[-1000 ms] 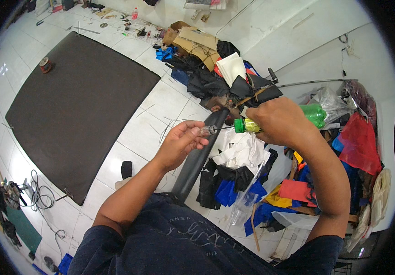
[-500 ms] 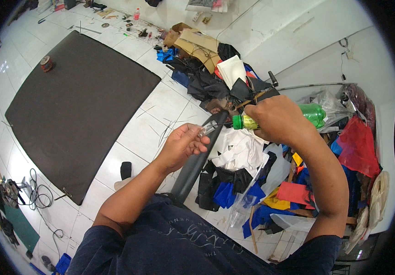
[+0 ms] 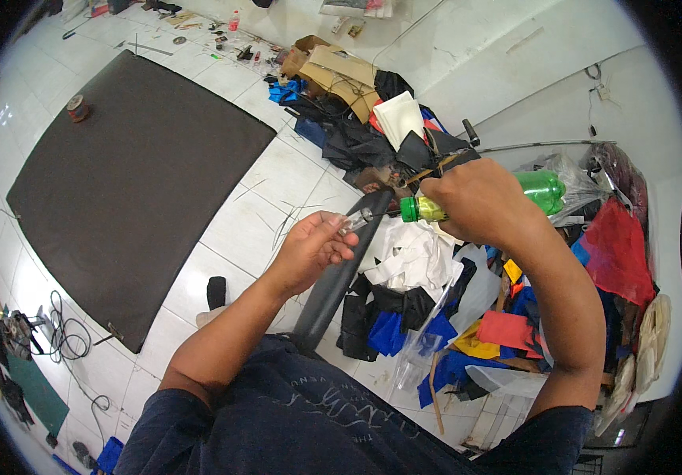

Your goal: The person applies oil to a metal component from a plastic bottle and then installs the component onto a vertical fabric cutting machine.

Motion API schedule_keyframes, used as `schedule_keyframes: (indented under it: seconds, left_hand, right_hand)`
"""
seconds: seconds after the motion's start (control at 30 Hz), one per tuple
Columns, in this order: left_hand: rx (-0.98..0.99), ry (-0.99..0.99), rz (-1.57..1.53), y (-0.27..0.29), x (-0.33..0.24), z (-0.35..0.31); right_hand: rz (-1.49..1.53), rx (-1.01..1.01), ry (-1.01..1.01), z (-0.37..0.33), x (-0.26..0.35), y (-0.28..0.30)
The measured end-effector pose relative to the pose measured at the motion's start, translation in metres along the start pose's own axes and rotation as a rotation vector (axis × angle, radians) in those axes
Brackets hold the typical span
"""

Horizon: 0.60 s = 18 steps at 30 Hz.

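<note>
Green bottle [image 3: 543, 192] — crosswise, cap [image 3: 410, 209] leftward

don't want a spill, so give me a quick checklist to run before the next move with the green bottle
1. Right hand wrapped round the green bottle: ok.
2. Small clear tube held in the left hand: ok, pinched between thumb and fingers.
3. Green cap on the bottle's neck: ok, though how tight it is cannot be seen.
4. Thin dark stem between cap and clear tube seated inside the tube: cannot tell, too small.
5. Liquid level in the clear tube: cannot tell.
6. Floor beside the hands tidy: not ok, white scraps lie in a heap.
</note>
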<state>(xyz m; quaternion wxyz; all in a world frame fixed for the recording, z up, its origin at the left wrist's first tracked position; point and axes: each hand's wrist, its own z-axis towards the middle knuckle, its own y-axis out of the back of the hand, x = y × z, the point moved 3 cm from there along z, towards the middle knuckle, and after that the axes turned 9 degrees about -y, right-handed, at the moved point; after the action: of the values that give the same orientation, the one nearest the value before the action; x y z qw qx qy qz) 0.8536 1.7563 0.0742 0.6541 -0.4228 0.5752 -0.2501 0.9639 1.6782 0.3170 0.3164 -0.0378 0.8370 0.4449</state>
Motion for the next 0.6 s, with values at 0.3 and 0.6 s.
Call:
schedule_keyframes:
  seconds: [0.3,0.6]
  left_hand:
    - [0.034,-0.014,-0.003,-0.003,-0.004,0.003]
    - [0.045,-0.038,-0.024,-0.006,-0.004,0.007]
  right_hand:
    - [-0.033,0.04,-0.001,0.003,-0.005,0.002]
    - [-0.028,0.082,-0.033,0.003,-0.005,0.009]
